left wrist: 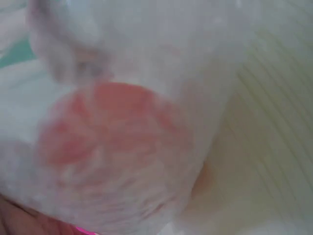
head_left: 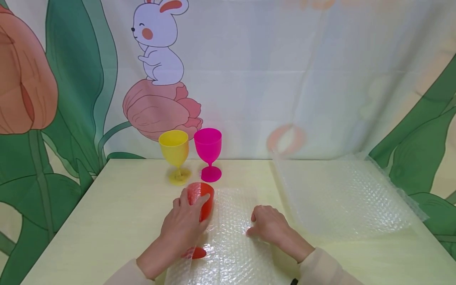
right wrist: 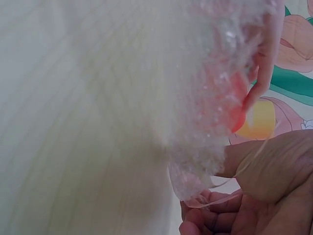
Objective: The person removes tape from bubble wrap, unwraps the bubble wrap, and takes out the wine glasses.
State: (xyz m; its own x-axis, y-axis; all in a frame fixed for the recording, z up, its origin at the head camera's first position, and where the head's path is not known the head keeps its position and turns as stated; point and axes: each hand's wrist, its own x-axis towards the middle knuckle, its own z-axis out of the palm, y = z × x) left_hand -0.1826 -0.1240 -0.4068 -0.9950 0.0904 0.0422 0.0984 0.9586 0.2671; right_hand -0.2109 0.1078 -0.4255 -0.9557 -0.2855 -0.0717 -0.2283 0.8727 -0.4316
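A red plastic goblet has its bowl toward the back and its foot nearer the person, with clear bubble wrap partly over it. My left hand grips the bowl from the left, thumb across its front. In the left wrist view the red goblet shows blurred through the wrap. To the right, my right hand pinches the sheet's right edge with curled fingers. From the right wrist, the bubble wrap runs down to those fingertips.
Behind the red goblet stand a yellow goblet and a magenta goblet, both upright. Another bubble wrap sheet lies at the right of the pale table. A printed curtain hangs along the back edge.
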